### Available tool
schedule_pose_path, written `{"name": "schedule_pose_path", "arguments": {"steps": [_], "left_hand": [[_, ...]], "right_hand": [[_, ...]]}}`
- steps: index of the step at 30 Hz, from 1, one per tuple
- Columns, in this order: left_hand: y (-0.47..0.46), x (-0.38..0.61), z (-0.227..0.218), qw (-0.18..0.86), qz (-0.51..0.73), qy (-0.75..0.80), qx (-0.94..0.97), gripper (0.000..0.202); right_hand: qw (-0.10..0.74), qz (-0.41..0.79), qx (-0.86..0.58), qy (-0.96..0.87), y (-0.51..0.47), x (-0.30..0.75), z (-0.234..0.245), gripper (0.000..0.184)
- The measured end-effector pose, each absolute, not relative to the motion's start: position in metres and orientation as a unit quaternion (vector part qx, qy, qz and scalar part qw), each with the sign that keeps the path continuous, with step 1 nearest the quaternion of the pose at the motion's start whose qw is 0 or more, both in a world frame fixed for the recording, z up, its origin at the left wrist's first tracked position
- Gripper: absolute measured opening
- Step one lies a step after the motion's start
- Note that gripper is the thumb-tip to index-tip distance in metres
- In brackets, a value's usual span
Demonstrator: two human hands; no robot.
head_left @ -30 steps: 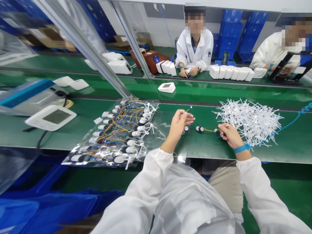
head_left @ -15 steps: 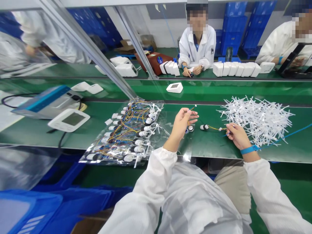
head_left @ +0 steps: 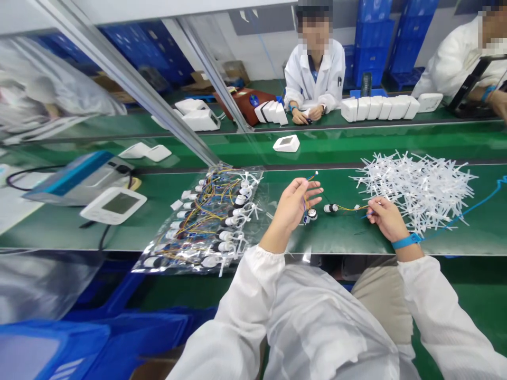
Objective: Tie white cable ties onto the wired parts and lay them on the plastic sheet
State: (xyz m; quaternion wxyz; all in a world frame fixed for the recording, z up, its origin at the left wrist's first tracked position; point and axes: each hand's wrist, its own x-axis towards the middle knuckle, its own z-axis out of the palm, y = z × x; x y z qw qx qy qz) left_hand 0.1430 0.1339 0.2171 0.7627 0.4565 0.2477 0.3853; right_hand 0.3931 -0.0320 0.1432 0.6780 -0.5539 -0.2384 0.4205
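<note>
My left hand [head_left: 293,202] has its thumb pressed against the forefinger on thin coloured wires, the other fingers stretched out. A small connector [head_left: 316,173] sticks out above the fingers. Below them hangs a small round motor [head_left: 312,214] on those wires. To its right lies a black and white cylindrical motor [head_left: 331,208], with yellow and red wires [head_left: 347,209] and a white plug [head_left: 357,207] running toward my right hand [head_left: 381,214]. That hand is pinched on the wires' end; blue wire shows at its fingertips. A blue wrist strap [head_left: 406,241] circles my right wrist.
A plastic bag [head_left: 158,252] bearing several wired motors lies left. White zip ties [head_left: 415,190] are heaped right. A white monitor [head_left: 113,205] leans by a grey-blue box [head_left: 71,177]. Another white device [head_left: 286,143] lies beyond on the green surface. A co-worker [head_left: 315,74] sits opposite.
My view has shifted slightly. Both hands stay nearly where they were, still on the wires. The motor under my left hand has swung a little. The strap's cord has moved up at right.
</note>
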Motion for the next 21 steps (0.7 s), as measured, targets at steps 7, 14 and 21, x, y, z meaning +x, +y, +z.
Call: {"name": "schedule_pose_path", "arguments": {"steps": [7, 14, 21], "left_hand": [[0.135, 0.140, 0.206, 0.783, 0.402, 0.265, 0.394, 0.043], [0.138, 0.135, 0.198, 0.780, 0.413, 0.288, 0.371, 0.044], [0.138, 0.129, 0.191, 0.767, 0.427, 0.306, 0.368, 0.049]], "right_hand": [[0.672, 0.394, -0.567, -0.269, -0.036, 0.386, 0.140, 0.045], [0.670, 0.380, -0.575, -0.277, -0.037, 0.387, 0.135, 0.045], [0.678, 0.370, -0.578, -0.264, -0.037, 0.385, 0.136, 0.041]]}}
